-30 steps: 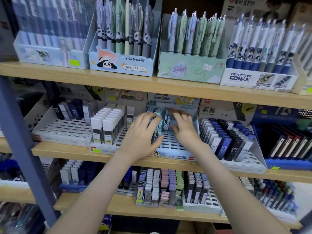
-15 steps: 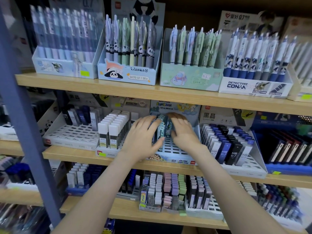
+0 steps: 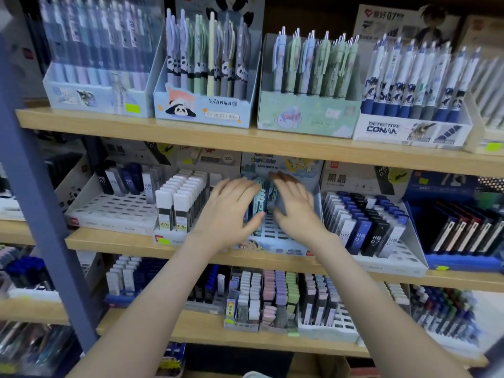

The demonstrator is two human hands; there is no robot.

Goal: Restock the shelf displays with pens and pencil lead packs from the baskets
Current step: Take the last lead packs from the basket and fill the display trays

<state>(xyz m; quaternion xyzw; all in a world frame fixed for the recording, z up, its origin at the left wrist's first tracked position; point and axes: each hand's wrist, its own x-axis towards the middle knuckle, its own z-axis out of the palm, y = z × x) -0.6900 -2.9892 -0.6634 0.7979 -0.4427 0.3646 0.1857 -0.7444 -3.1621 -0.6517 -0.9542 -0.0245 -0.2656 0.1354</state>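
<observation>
Pale blue pencil lead packs are standing at the far end of a light blue slotted plastic tray on the middle wooden shelf. Left hand and right hand, fingers nearly straight, are pressing them together sideways. Straightening seems underway; fetching more stock likely follows.

Both my bare forearms reach forward, converging. My left grip has its fingers straight and its thumb spread toward the right. My right grip sits close beside it, fingers extended, tips blurred.
</observation>
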